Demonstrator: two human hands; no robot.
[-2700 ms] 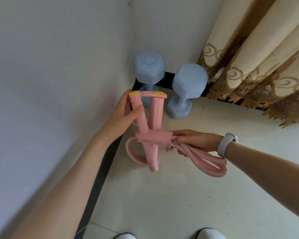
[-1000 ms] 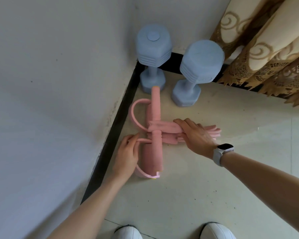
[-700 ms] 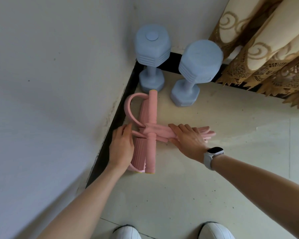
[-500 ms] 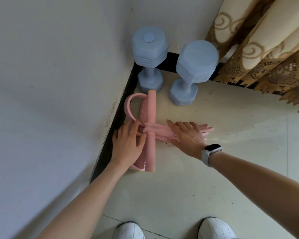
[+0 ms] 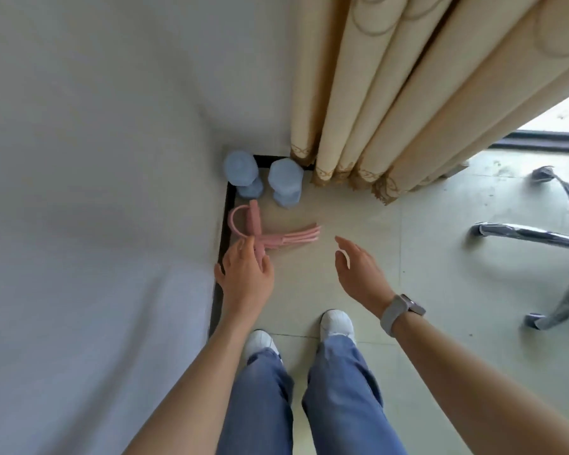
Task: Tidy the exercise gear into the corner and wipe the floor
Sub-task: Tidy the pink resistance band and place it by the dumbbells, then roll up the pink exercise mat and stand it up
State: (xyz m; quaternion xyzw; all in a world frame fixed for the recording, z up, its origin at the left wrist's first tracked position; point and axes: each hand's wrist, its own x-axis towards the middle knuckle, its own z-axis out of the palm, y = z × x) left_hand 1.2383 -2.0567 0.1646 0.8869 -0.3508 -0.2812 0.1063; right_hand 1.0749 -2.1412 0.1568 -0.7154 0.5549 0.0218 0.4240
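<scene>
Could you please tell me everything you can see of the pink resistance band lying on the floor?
The pink resistance band lies flat on the pale tiled floor, along the dark skirting, just in front of two blue dumbbells. It looks like rubber or foam: a straight bar, a thin loop curving toward the wall, and a bundle of cords fanning out to the right. The left hand overlaps its near end; whether they touch is unclear. The right hand is clear of it.
</scene>
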